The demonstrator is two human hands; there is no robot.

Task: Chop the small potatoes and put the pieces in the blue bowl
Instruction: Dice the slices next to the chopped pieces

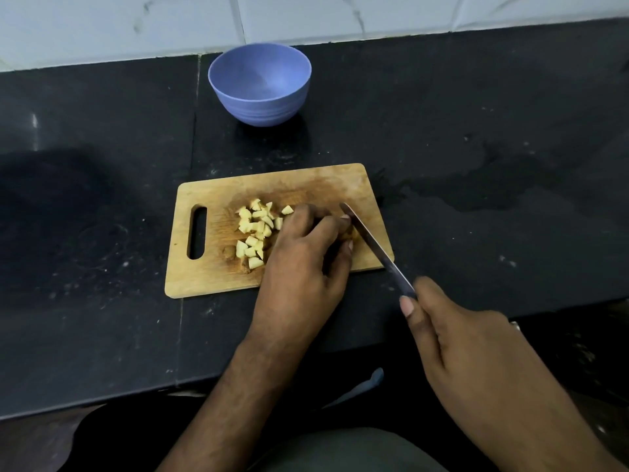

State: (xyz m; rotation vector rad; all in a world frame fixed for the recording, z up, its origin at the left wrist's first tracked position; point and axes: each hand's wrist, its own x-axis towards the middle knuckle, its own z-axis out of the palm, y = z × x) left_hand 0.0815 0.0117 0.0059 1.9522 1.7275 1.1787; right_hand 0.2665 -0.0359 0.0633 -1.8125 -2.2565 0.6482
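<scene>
The left hand point(306, 253) pins a potato point(348, 234), its grip narrow; the right hand's point(456, 335) grip holds the knife point(371, 243), whose blade could nick the fingertips point(344, 218) just beside it. The bowl point(259, 84) at twelve o'clock looks empty.

- The potato pieces point(255, 231), pale yellow chunks, are lying in a loose heap near the middle of the cutting board point(204, 277), toward its handle-slot end.
- A potato point(347, 233) not yet fully cut is sitting nearer the board's right edge, mostly hidden.
- The blue bowl point(259, 84) is standing upright and empty beyond the board's far edge, near the counter's back edge.
</scene>
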